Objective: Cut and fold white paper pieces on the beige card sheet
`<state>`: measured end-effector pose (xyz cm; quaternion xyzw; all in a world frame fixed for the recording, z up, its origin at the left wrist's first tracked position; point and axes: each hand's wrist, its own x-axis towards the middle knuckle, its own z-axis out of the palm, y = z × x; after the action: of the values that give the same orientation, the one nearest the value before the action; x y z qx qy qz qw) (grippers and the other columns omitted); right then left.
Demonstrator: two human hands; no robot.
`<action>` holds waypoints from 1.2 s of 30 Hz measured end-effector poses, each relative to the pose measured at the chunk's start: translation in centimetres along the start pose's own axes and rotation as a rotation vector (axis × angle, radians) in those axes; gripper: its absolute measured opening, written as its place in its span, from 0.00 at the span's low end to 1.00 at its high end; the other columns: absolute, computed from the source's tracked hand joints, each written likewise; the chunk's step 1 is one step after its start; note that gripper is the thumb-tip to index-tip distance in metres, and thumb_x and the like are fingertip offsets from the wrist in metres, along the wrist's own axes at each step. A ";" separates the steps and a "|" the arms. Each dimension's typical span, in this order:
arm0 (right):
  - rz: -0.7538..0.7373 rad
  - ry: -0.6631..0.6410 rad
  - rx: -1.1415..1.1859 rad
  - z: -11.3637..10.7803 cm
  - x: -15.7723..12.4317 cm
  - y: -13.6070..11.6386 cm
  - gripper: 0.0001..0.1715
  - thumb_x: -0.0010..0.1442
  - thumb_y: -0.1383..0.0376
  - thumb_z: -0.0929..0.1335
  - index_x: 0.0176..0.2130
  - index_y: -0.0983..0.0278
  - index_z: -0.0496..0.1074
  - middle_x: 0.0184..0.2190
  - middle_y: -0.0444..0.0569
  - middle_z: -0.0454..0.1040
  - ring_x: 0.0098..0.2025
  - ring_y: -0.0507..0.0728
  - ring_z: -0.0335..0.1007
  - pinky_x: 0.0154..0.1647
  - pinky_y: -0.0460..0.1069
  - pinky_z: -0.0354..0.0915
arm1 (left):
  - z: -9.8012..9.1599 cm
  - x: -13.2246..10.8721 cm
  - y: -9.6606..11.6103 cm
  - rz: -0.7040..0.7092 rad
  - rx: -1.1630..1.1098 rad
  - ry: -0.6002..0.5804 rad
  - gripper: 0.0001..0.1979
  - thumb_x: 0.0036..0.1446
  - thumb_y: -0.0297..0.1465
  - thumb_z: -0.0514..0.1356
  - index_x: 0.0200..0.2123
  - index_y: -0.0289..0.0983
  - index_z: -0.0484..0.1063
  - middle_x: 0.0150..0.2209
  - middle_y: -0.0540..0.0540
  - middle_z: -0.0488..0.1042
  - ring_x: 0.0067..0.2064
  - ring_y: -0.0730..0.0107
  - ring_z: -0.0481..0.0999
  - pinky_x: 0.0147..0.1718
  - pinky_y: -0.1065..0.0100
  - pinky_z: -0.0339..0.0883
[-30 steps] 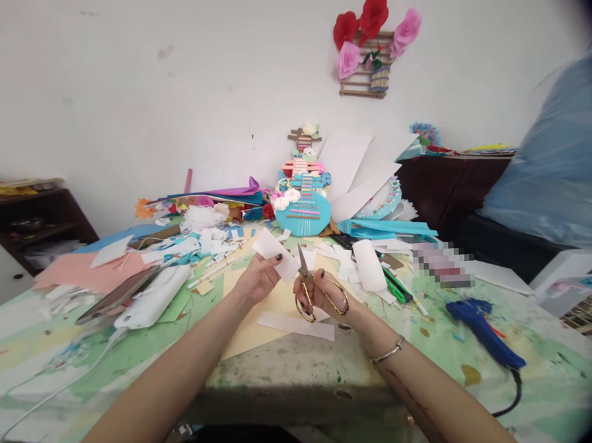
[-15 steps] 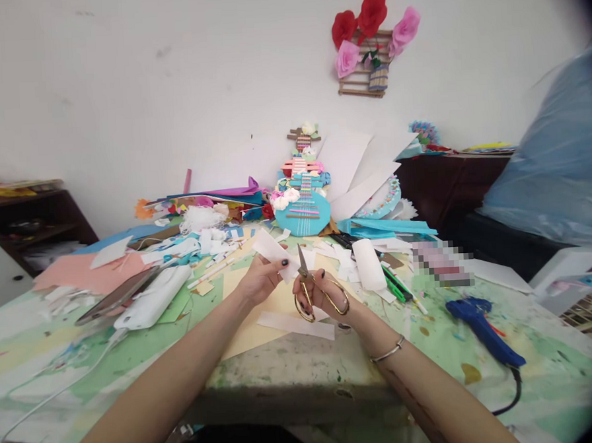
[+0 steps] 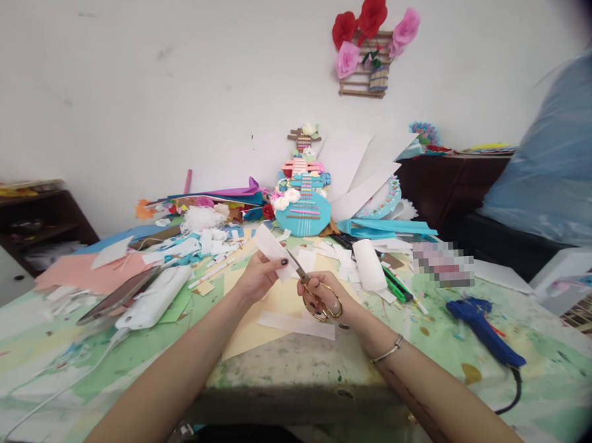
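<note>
Cutting white paper with scissors

Our left hand [image 3: 259, 279] pinches the white paper piece [image 3: 273, 248]; our right hand [image 3: 330, 299] grips closed gold scissors [image 3: 315, 293] just beside it.

Gold-handled scissors [image 3: 320, 298], white paper piece [image 3: 272, 247], blue glue gun [image 3: 483, 332], green-mottled table [image 3: 547, 373].

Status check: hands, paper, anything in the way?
Left hand pinches white paper piece. Right hand grips gold scissors, blades meeting its lower edge. White strip lies on table below; nothing between.
</note>
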<state>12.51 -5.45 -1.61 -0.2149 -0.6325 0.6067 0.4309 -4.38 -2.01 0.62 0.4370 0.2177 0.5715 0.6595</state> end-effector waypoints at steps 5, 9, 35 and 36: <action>0.002 0.020 0.021 0.3 -0.1 0.0 0.28 0.51 0.44 0.64 0.27 0.69 0.66 0.09 0.37 0.56 0.10 0.44 0.45 0.11 0.42 0.48 | -0.2 0.1 0.0 0.007 0.004 -0.021 0.17 0.38 0.21 0.67 0.36 0.33 0.71 0.28 0.49 0.76 0.29 0.73 0.74 0.30 0.72 0.66; 0.034 -0.011 0.067 0.2 -0.1 0.0 0.33 0.51 0.40 0.60 0.29 0.68 0.65 0.10 0.37 0.57 0.10 0.45 0.47 0.11 0.42 0.49 | -0.3 0.1 -0.1 0.002 0.018 -0.040 0.19 0.38 0.21 0.67 0.38 0.34 0.70 0.28 0.49 0.76 0.28 0.73 0.74 0.28 0.72 0.66; -0.058 0.041 -0.002 0.5 0.1 0.1 0.31 0.47 0.40 0.64 0.35 0.61 0.53 0.08 0.32 0.59 0.08 0.46 0.44 0.12 0.41 0.47 | 0.4 -0.5 -1.1 -0.072 0.114 -0.145 0.16 0.38 0.23 0.68 0.35 0.33 0.74 0.29 0.45 0.77 0.28 0.69 0.75 0.28 0.72 0.66; -0.056 0.043 -0.015 0.5 0.1 0.2 0.30 0.48 0.40 0.63 0.35 0.61 0.53 0.08 0.32 0.58 0.08 0.46 0.44 0.12 0.41 0.47 | 0.4 -0.5 -1.1 -0.071 0.114 -0.146 0.15 0.37 0.23 0.68 0.34 0.33 0.74 0.29 0.45 0.77 0.28 0.69 0.75 0.28 0.72 0.66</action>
<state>12.03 -5.62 -1.68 -0.2135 -0.6336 0.5847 0.4595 -3.56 -2.55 -0.14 0.5063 0.2168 0.5010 0.6676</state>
